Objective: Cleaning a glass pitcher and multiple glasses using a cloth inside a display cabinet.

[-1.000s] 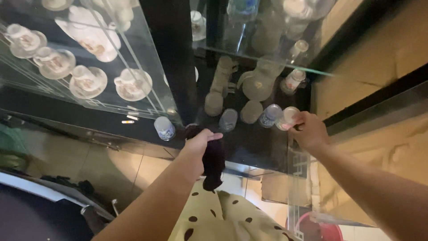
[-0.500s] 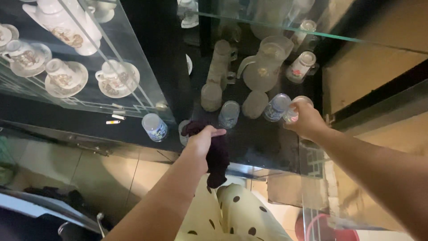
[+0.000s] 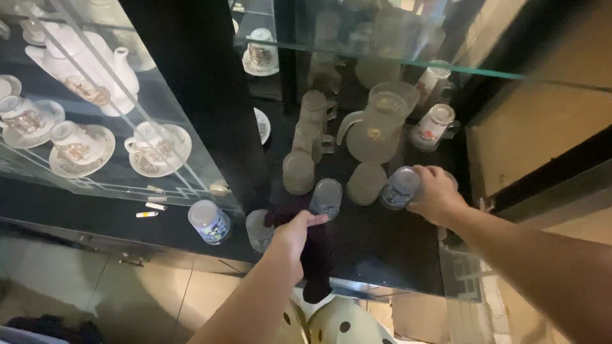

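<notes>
A: What has shifted since the earlier frame?

B: The head camera has tipped upward, so the whole cabinet sits lower in the picture. The right hand (image 3: 435,194) has slid inward along the dark shelf (image 3: 376,248). It now lies closed over a small tumbler that it almost wholly hides, and its fingers touch the upturned blue-patterned glass (image 3: 399,187) just beside it. The left hand (image 3: 294,233) has barely moved: it stays clenched on a dark cloth (image 3: 317,255), which hangs over the shelf's front edge.

A: And what does that mean for the work?

B: My judgement is that the glasses at the right are being handled one at a time, with the cloth kept ready at the front of the shelf.

A: What else is about the hands?

B: A frosted tumbler (image 3: 366,183) and a clear patterned tumbler (image 3: 326,197) stand between the two hands. Another frosted tumbler (image 3: 298,172) stands behind them, and a frosted glass jug (image 3: 378,124) and two tall mugs (image 3: 314,124) are farther back. A floral mug (image 3: 434,126) is at the back right. At the left, behind a glass door (image 3: 108,127), are a teapot (image 3: 86,64) and cups on saucers (image 3: 156,150).

A: Anything in the way?

B: The glasses stand close together, and a glass shelf (image 3: 446,67) runs above them.
</notes>
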